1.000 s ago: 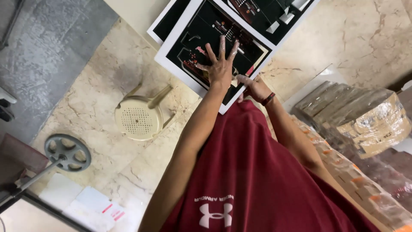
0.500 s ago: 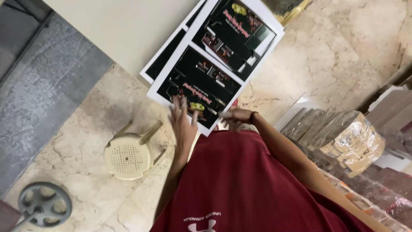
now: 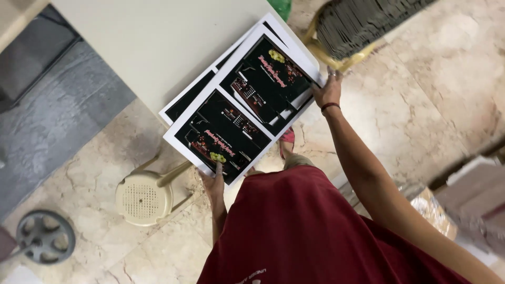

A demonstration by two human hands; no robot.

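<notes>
This looks like a small print or packaging workshop. Large printed sheets, black with white borders and repeated box-style layouts, lie stacked on a plain pale table. A dense pile of grey flat sheets rests on a yellow plastic chair, wrapped bundles sit by the marble floor, and a cream plastic stool and a metal handwheel stand nearby.

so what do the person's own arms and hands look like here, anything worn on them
Both arms are bare from the short sleeves of a dark red shirt down to the fingers. No gloves, and no rings that can be made out. The right hand has a thin dark red band around its wrist. The left hand and its wrist show nothing worn.
</notes>
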